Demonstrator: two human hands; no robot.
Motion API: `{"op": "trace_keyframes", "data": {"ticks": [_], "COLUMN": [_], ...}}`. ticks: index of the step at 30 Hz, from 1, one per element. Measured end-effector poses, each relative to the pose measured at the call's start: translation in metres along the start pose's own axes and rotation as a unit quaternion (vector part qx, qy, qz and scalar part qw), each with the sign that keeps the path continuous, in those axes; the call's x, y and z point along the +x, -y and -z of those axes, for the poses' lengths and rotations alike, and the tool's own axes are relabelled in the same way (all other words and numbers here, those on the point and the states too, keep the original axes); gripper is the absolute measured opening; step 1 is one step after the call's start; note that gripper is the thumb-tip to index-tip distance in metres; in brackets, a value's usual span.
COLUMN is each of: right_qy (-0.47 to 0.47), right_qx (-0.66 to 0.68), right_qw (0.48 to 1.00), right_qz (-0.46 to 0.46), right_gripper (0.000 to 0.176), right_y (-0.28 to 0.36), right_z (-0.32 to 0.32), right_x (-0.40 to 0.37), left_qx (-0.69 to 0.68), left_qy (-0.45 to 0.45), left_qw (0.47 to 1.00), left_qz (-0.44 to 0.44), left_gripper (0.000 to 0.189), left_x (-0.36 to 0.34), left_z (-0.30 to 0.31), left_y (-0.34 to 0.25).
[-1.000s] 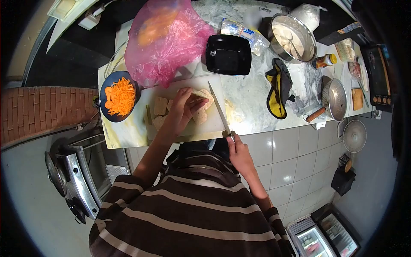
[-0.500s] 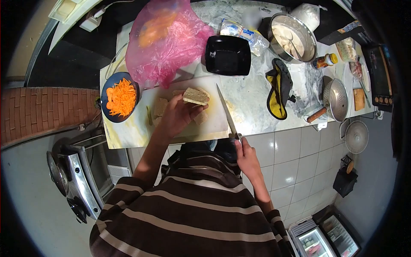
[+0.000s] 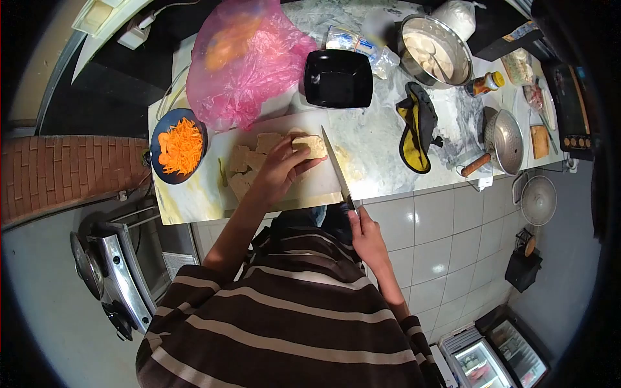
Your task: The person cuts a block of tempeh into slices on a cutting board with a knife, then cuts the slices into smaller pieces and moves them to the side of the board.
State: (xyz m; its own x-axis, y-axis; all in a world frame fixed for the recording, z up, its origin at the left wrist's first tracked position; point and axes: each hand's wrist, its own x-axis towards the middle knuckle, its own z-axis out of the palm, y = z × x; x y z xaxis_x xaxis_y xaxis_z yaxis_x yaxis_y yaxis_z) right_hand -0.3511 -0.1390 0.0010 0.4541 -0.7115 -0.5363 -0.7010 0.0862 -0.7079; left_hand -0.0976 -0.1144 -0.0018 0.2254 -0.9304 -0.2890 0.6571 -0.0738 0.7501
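My left hand (image 3: 283, 169) grips a pale beige block (image 3: 310, 147) over the right part of the white cutting board (image 3: 315, 189). Several more beige pieces (image 3: 241, 158) lie on the board left of and under that hand. My right hand (image 3: 367, 236) is closed round the handle of a long knife (image 3: 337, 165) at the counter's front edge. The blade points away from me along the board's right side, close to the block. A thin green strip (image 3: 222, 173) lies left of the pieces.
A dark plate of shredded carrot (image 3: 200, 155) sits at the left. Behind the board are a pink plastic bag (image 3: 252, 77) and a black square bowl (image 3: 338, 79). To the right lie a black-yellow mitt (image 3: 419, 129), a metal pot (image 3: 458, 77) and a strainer (image 3: 508, 142).
My left hand has shifted slightly right and turned the block, lowering it toward the board beside the blade. More beige pieces now show. The whole view has shifted a little.
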Motion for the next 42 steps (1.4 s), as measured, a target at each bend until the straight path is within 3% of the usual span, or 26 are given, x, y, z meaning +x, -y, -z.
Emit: {"op": "trace_keyframes", "data": {"ticks": [2, 4, 5, 6, 7, 11, 15, 17, 21, 26, 33, 36, 38, 39, 41, 42], "right_qy": [-0.006, -0.009, -0.011, -0.019, -0.026, -0.047, -0.049, -0.056, -0.037, -0.024, -0.028, -0.031, -0.026, -0.025, -0.024, -0.021], "right_qx": [-0.001, 0.01, 0.01, 0.02, 0.029, 0.041, 0.048, 0.051, 0.043, 0.037, 0.018, 0.018, 0.026, 0.027, 0.027, 0.03], "right_qw": [1.0, 1.0, 1.0, 1.0, 0.999, 0.998, 0.997, 0.997, 0.998, 0.999, 0.999, 0.999, 0.998, 0.999, 0.999, 0.999], "right_qz": [0.002, 0.012, 0.012, 0.012, 0.013, 0.021, 0.022, 0.03, 0.005, 0.013, 0.032, 0.041, 0.046, 0.039, 0.032, 0.032], "right_gripper": [0.037, 0.036, 0.036, 0.036, 0.036, 0.038, 0.041, 0.043, 0.043, 0.043, 0.041, 0.042, 0.042, 0.042, 0.042, 0.041], "right_y": [-0.002, -0.003, -0.003, -0.003, -0.003, -0.003, 0.001, 0.003, 0.014, 0.011, 0.018, 0.017, 0.017, 0.018, 0.017, 0.014], "right_z": [-0.001, 0.0, 0.0, 0.0, 0.0, -0.006, -0.017, -0.02, -0.02, -0.019, -0.018, -0.019, -0.019, -0.018, -0.018, -0.017], "right_x": [-0.002, -0.005, -0.006, -0.008, -0.009, -0.009, -0.003, 0.003, 0.011, 0.016, 0.019, 0.022, 0.024, 0.023, 0.023, 0.024], "left_qx": [0.046, 0.248, 0.248, 0.412, 0.561, 0.534, 0.579, 0.569, 0.553, 0.531, 0.492, 0.511, 0.596, 0.595, 0.639, 0.639], "left_qy": [-0.016, -0.024, -0.023, -0.048, -0.072, -0.1, -0.134, -0.161, -0.151, -0.07, -0.073, -0.087, -0.098, -0.098, -0.097, -0.097], "left_qw": [0.998, 0.957, 0.957, 0.885, 0.779, 0.787, 0.746, 0.771, 0.787, 0.821, 0.855, 0.843, 0.768, 0.768, 0.705, 0.706], "left_qz": [-0.043, -0.149, -0.149, -0.212, -0.269, -0.292, -0.302, -0.238, -0.229, -0.197, -0.149, -0.146, -0.215, -0.215, -0.291, -0.291], "left_gripper": [0.028, 0.029, 0.029, 0.029, 0.029, 0.03, 0.028, 0.034, 0.045, 0.063, 0.067, 0.067, 0.07, 0.07, 0.072, 0.072], "left_x": [0.004, 0.014, 0.014, 0.012, 0.011, 0.014, 0.015, 0.017, 0.013, 0.008, 0.007, 0.007, 0.007, 0.009, 0.014, 0.015], "left_z": [0.006, 0.009, 0.01, 0.007, 0.005, -0.008, -0.012, -0.011, -0.019, -0.008, 0.006, 0.004, -0.004, -0.005, -0.005, -0.004], "left_y": [0.011, 0.015, 0.016, 0.013, 0.012, 0.031, 0.057, 0.066, 0.055, 0.042, 0.044, 0.044, 0.043, 0.044, 0.044, 0.045]}}
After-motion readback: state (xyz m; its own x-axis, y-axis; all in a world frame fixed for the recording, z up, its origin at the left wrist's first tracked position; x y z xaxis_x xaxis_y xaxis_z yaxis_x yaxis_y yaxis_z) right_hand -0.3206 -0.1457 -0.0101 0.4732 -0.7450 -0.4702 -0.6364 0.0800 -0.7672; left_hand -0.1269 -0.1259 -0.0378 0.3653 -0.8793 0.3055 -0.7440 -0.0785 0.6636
